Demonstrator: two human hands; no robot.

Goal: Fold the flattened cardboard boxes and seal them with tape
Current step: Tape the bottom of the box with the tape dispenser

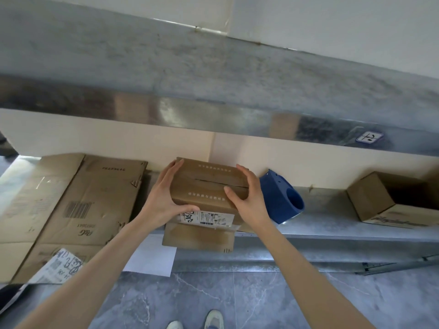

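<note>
A small brown cardboard box (206,184) stands folded on the metal shelf (332,207), its two top flaps meeting along a visible seam. It carries a white shipping label on its near side and a loose flap hangs below. My left hand (166,198) grips the box's left side, thumb curled round the near edge. My right hand (247,200) holds its right side with the thumb lying on the top flap. A blue tape dispenser (282,198) lies just right of the box.
Large flattened cardboard sheets (78,205) lie on the shelf to the left, with a printed paper label at the near corner. An open cardboard box (389,200) lies on its side at the right. A metal upper shelf overhangs. My shoes show on the grey floor.
</note>
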